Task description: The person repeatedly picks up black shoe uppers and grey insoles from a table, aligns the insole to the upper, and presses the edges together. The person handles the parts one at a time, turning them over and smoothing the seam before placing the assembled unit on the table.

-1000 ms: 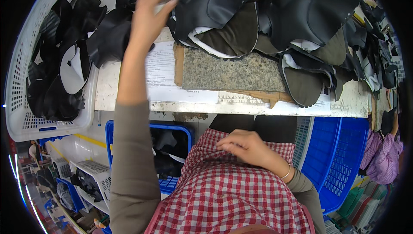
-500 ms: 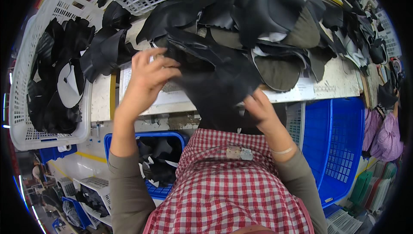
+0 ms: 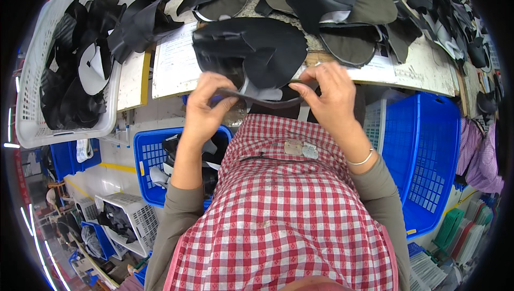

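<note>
A rounded black leather piece (image 3: 276, 53) lies partly over the table's front edge, its near rim lifted toward me. My left hand (image 3: 210, 104) pinches that rim at its left end between thumb and fingers. At the other end my right hand (image 3: 333, 96) grips the same rim, thumb toward the piece. Between the hands the rim sags in a shallow curve, and a pale grey patch shows just inside it. Just beyond the piece, more black leather pieces (image 3: 321, 2) with grey-brown linings are heaped on the table.
A white basket (image 3: 115, 106) of black pieces stands at the left. Below the table are a blue crate (image 3: 140, 162) holding black and white pieces, and large blue crates (image 3: 436, 157) at the right. Printed paper (image 3: 174, 58) lies on the worn white tabletop (image 3: 428, 79).
The black leather piece has gone from hanging and blurred to lying spread across the table edge. Both hands have come to its near rim; the left moved down and toward me.
</note>
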`<state>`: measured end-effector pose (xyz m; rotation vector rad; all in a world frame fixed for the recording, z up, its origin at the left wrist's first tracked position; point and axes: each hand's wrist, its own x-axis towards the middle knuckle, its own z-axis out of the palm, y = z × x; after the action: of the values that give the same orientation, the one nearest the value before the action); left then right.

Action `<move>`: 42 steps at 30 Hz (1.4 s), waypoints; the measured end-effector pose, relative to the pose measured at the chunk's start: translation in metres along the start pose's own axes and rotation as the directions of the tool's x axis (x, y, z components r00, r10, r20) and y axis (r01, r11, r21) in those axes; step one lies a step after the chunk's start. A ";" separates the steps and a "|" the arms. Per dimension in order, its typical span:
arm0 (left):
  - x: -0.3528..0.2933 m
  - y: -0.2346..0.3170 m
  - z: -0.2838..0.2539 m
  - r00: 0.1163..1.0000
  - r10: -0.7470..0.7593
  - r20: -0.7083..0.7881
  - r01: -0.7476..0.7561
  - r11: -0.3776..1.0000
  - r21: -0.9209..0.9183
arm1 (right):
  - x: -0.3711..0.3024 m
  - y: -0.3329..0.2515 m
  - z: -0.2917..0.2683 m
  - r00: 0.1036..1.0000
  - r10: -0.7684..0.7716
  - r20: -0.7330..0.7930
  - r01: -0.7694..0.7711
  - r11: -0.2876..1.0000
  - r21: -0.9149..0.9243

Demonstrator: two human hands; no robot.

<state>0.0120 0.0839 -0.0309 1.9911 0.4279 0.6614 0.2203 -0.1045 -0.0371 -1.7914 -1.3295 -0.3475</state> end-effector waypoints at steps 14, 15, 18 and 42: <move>0.054 0.086 0.003 0.961 0.273 0.043 -0.264 0.953 -0.147 | 0.061 0.093 -0.060 0.789 0.499 0.359 -0.546 0.302 0.781; 0.059 0.084 0.005 0.975 0.218 0.043 -0.215 0.974 -0.065 | 0.055 0.108 -0.056 0.757 0.438 0.484 -0.580 0.111 0.807; 0.077 0.078 0.011 0.996 0.095 0.002 -0.090 0.958 -0.273 | 0.008 0.127 -0.035 0.857 0.332 0.395 -0.271 -0.364 0.891; 0.071 0.108 -0.016 0.907 0.191 0.375 -0.334 0.868 0.368 | -0.002 -0.001 0.018 0.577 0.112 0.809 -0.760 -0.290 0.582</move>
<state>0.0610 0.0824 0.0893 2.5590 0.0914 0.4068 0.2137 -0.0914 -0.0484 -0.7640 -0.4596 1.4252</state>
